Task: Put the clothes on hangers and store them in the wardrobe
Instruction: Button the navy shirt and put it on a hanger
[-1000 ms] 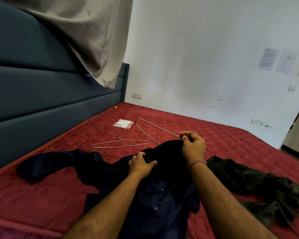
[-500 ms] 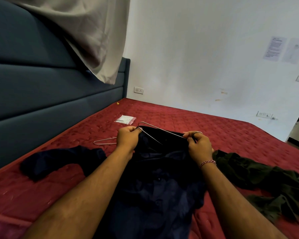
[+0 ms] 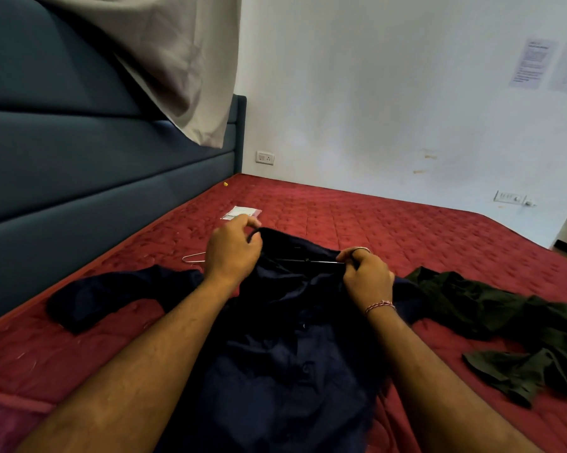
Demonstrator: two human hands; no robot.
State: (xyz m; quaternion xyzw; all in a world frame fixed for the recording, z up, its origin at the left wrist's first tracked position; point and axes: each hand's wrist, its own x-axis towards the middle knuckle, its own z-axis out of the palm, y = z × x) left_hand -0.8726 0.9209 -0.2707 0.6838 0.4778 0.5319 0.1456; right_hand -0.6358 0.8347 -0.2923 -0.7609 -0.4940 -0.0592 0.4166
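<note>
Shirt point(image 3: 285, 348) of dark navy colour lies on the red mattress point(image 3: 390, 230) directly before you, buttons facing up. Its long axis runs from you toward the far wall, with the collar at the far end and one sleeve spread out to the left. Your left hand point(image 3: 233, 248) pinches the far left part of the collar between curled fingers. Your right hand point(image 3: 368, 276) grips the right side of the collar together with a thin metal hanger point(image 3: 311, 261); only a short straight piece of its wire shows between your two hands, lying across, from left to right. The rest of it is hidden under the cloth.

A second wire hanger point(image 3: 194, 257) lies flat on the mattress just left of your left hand, mostly covered by your hand. A dark green garment point(image 3: 511, 325) lies crumpled on the right, its edge touching the shirt.

The blue headboard point(image 3: 79, 178) closes the left side, and the white wall point(image 3: 390, 109) closes the far side. Between the collar and the wall the mattress has open room. A small plastic packet point(image 3: 241, 211) lies just beyond your left hand; what it contains I cannot tell.
</note>
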